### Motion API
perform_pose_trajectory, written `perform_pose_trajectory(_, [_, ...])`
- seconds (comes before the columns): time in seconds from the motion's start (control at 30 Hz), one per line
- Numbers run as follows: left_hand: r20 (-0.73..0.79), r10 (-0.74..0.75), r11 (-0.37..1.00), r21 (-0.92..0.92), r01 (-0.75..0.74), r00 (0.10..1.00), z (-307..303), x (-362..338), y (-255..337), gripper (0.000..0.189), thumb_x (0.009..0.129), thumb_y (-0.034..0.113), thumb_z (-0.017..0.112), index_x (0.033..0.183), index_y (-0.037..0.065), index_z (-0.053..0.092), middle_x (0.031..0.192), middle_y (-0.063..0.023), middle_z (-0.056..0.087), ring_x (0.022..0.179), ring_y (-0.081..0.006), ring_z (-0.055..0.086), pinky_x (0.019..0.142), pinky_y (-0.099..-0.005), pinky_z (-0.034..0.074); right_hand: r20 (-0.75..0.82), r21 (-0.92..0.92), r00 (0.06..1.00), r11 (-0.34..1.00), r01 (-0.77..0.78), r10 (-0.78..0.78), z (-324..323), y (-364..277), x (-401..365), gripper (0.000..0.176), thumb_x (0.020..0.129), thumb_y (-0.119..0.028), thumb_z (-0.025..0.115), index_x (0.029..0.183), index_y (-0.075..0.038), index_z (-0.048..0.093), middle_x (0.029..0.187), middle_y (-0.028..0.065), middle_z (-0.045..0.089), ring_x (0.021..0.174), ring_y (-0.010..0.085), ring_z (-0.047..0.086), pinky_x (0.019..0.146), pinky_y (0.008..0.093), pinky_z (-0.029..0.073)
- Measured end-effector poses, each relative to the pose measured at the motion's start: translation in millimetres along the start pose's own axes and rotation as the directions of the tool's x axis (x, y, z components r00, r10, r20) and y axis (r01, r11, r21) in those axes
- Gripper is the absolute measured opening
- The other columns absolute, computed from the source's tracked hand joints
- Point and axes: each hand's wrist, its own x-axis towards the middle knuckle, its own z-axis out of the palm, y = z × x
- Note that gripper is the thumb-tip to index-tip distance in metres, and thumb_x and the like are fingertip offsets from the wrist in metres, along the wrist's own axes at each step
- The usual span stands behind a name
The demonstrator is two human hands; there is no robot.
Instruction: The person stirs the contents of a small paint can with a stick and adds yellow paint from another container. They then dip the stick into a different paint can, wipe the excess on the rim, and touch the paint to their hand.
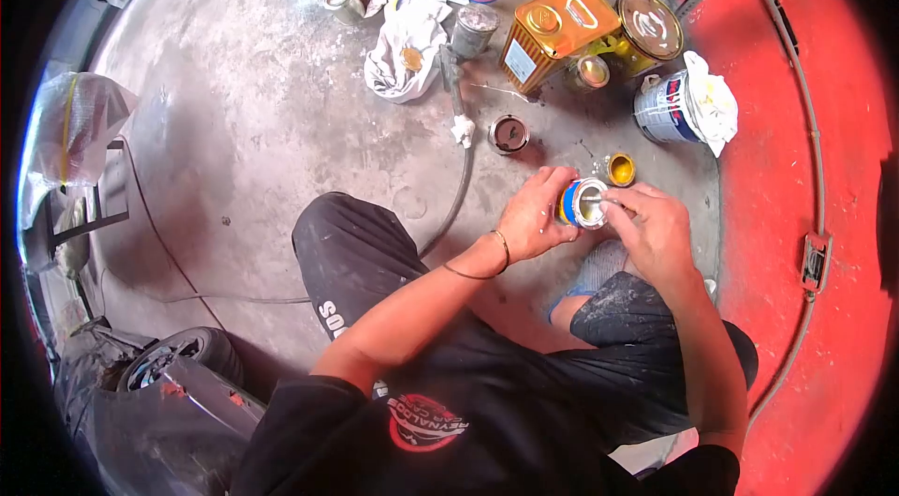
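My left hand point(537, 213) is wrapped round a small open paint can point(567, 203) with a blue and yellow label, tilted so its mouth faces me. Pale contents show inside. My right hand point(658, 226) pinches a thin stirring tool point(599, 199) that reaches into the can's mouth; its exact kind is hard to make out. Just beyond the can, a small open pot of yellow paint point(621, 170) stands on the floor. A tin with a dark brown top point(509, 135) sits farther left.
Beyond stand an orange rectangular tin point(565, 28), a large round can point(650, 26) and a cloth-draped white bucket point(667, 110). White rags point(409, 51) lie near several paint cans. A hose point(459, 192) crosses the grey floor point(272, 112). A red wall point(777, 206) rises at right.
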Motion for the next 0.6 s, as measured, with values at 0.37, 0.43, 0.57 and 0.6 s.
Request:
perform_pose_trajectory(0.37, [0.008,0.008,1.000,-0.005,-0.008,1.000,-3.7,5.5,3.6,0.082,0.075,0.021,0.095,0.144,0.008,0.055,0.134,-0.0185,0.065,0.127,-0.0453,0.062,0.107,-0.0519,0.053,-0.040,0.008,0.997,0.997,0.072,-0.072,-10.8,-4.6,2.8,0.023,0.098,-0.014,0.077,0.117,-0.004,0.083,0.101,0.0181,0.076,0.094,0.0398,0.074,0.086,0.0481,0.058])
perform_pose_trajectory(0.43, [-0.004,0.021,1.000,-0.015,-0.021,1.000,-8.6,5.3,8.2,0.082,0.075,0.020,0.095,0.145,0.007,0.055,0.134,-0.0187,0.065,0.127,-0.0454,0.062,0.107,-0.0519,0.053,-0.083,-0.026,0.988,0.992,0.125,-0.127,-6.3,-1.5,5.1,0.022,0.097,-0.012,0.076,0.117,-0.004,0.084,0.101,0.0182,0.076,0.094,0.0393,0.074,0.086,0.0473,0.058])
perform_pose_trajectory(0.57, [-0.021,0.052,0.999,0.011,-0.051,0.998,-11.9,6.5,8.6,0.082,0.075,0.020,0.095,0.145,0.006,0.055,0.134,-0.0193,0.064,0.127,-0.0447,0.063,0.108,-0.0507,0.053,-0.034,-0.014,0.983,0.984,0.180,-0.180,-4.3,-10.3,12.3,0.021,0.098,-0.009,0.076,0.117,-0.004,0.083,0.101,0.0183,0.076,0.094,0.0387,0.073,0.086,0.0464,0.058])
perform_pose_trajectory(0.6, [-0.030,0.050,0.999,0.008,-0.049,0.998,-12.1,5.7,9.5,0.082,0.075,0.020,0.095,0.145,0.006,0.055,0.135,-0.0195,0.064,0.127,-0.0442,0.063,0.108,-0.0502,0.054,-0.031,-0.054,0.979,0.979,0.197,-0.199,-4.5,-11.8,13.9,0.021,0.098,-0.009,0.076,0.117,-0.004,0.083,0.100,0.0182,0.076,0.093,0.0384,0.074,0.085,0.0462,0.058])
